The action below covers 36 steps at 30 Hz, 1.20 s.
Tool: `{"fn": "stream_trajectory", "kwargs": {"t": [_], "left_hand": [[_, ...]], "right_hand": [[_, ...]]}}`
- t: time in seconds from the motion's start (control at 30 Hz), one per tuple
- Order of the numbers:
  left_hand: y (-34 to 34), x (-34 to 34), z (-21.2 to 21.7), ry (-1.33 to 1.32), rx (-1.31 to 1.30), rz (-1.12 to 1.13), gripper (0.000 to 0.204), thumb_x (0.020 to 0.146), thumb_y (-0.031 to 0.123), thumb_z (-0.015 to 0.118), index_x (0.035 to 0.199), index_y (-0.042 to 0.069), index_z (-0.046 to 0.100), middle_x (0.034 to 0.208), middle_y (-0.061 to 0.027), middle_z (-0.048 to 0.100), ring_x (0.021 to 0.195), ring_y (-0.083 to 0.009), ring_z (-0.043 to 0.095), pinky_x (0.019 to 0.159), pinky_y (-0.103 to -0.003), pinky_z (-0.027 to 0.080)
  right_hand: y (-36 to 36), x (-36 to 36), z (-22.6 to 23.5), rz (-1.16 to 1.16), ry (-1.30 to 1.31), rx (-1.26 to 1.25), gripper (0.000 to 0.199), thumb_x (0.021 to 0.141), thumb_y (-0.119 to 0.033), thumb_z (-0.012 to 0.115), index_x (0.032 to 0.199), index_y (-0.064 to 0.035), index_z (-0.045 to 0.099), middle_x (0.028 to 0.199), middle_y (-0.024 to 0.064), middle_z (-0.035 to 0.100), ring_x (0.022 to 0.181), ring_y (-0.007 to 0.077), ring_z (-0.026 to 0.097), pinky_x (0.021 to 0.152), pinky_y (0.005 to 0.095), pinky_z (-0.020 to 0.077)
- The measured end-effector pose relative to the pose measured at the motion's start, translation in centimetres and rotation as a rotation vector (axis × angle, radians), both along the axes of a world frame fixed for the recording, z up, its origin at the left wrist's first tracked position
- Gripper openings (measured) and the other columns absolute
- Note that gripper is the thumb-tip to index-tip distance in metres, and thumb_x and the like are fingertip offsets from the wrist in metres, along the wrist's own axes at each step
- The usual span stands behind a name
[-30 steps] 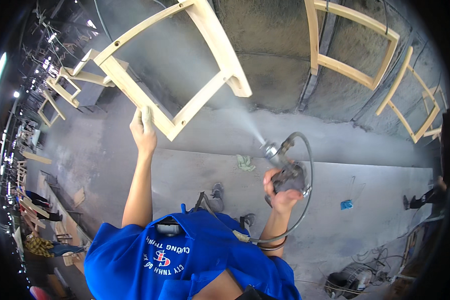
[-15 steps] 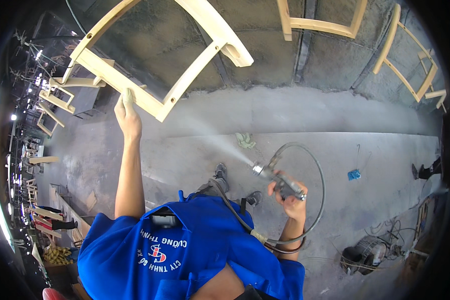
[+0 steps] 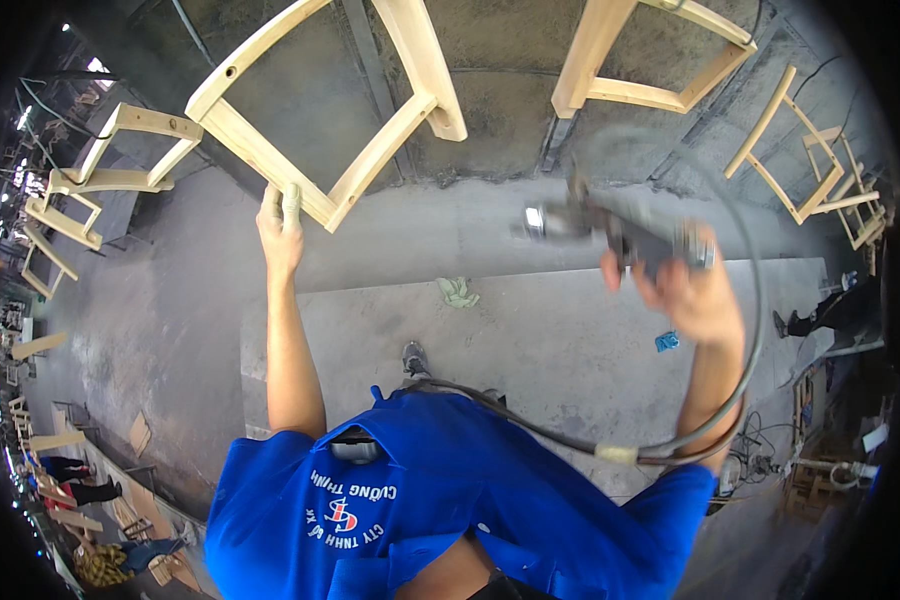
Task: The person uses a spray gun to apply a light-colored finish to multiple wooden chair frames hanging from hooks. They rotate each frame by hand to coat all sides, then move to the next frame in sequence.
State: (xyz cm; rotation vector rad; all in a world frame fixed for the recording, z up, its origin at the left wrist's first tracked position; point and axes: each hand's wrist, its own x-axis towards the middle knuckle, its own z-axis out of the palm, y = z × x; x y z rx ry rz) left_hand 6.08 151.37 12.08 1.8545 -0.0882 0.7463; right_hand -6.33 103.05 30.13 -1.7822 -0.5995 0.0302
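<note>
My left hand point(image 3: 282, 222) grips the lower rail of a pale wooden chair frame point(image 3: 260, 152) hanging in front of me. Its thumb and fingertips look coated with a pale film. In my right hand point(image 3: 685, 295) is a metal spray gun point(image 3: 620, 232), blurred by motion and pointing left. A grey hose point(image 3: 756, 290) loops from the gun down along my right forearm toward my waist. No spray mist shows at the nozzle. The gun is apart from the held frame, below a second hanging wooden frame point(image 3: 638, 95).
More wooden frames hang at the right point(image 3: 785, 150) and left point(image 3: 130, 150). A green cloth point(image 3: 458, 292) and a blue packet point(image 3: 667, 342) lie on the floor. Another person's dark-clothed legs point(image 3: 830, 312) show at right; at lower left is a person in a checked shirt point(image 3: 102, 566).
My right hand has swung the spray gun up and to the right, and the white mist is gone. My left hand still grips the frame, which has turned slightly.
</note>
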Motion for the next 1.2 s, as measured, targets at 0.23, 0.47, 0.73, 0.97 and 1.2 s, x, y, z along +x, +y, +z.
{"fn": "stream_trajectory", "kwargs": {"t": [0.23, 0.47, 0.73, 0.97, 1.2], "left_hand": [[7.3, 4.2, -0.3, -0.043, 0.134, 0.085, 0.033, 0.099, 0.026, 0.072, 0.116, -0.002, 0.069, 0.106, -0.0139, 0.072, 0.102, -0.0271, 0.067, 0.095, -0.041, 0.050], [11.2, 8.7, 0.9, -0.067, 0.199, 0.009, 0.034, 0.089, 0.028, 0.081, 0.106, 0.001, 0.069, 0.104, -0.0148, 0.071, 0.102, -0.0330, 0.066, 0.094, -0.043, 0.049], [10.7, 11.6, 1.2, -0.050, 0.219, -0.024, 0.038, 0.082, 0.025, 0.086, 0.104, 0.001, 0.066, 0.100, -0.0143, 0.067, 0.099, -0.0334, 0.063, 0.093, -0.044, 0.048], [1.8, 11.2, 1.3, -0.121, 0.242, 0.064, 0.042, 0.075, 0.029, 0.092, 0.095, 0.003, 0.066, 0.090, -0.0093, 0.068, 0.092, -0.0305, 0.061, 0.087, -0.044, 0.044], [-10.1, 13.1, 2.6, -0.272, 0.378, 0.283, 0.042, 0.077, 0.034, 0.093, 0.087, 0.004, 0.066, 0.083, -0.0095, 0.068, 0.081, -0.0315, 0.062, 0.077, -0.043, 0.046]], "right_hand": [[12.3, 9.4, 12.7, -0.254, -0.308, -0.559, 0.036, 0.106, -0.041, 0.064, 0.099, -0.0066, 0.066, 0.071, -0.0023, 0.062, 0.061, 0.0057, 0.053, 0.052, 0.0248, 0.0399], [14.2, 11.7, 19.4, -0.291, -0.723, -0.613, 0.089, 0.104, -0.076, 0.033, 0.127, 0.0041, 0.063, 0.067, 0.0035, 0.062, 0.047, 0.0065, 0.057, 0.046, 0.0192, 0.0409], [16.6, 13.4, 18.7, -0.583, -0.757, -0.544, 0.055, 0.113, -0.050, 0.042, 0.104, -0.0018, 0.067, 0.079, 0.0018, 0.069, 0.050, 0.0022, 0.043, 0.046, 0.0196, 0.0295], [14.1, 12.4, 1.2, -0.565, -0.202, 0.251, 0.033, 0.110, -0.035, 0.060, 0.114, -0.0021, 0.065, 0.079, 0.0048, 0.070, 0.048, 0.0029, 0.043, 0.041, 0.0215, 0.0328], [7.0, 6.0, -5.6, -0.525, -0.020, 0.213, 0.058, 0.107, -0.051, 0.056, 0.125, 0.0036, 0.061, 0.079, 0.0069, 0.066, 0.046, 0.0030, 0.040, 0.041, 0.0222, 0.0300]]}}
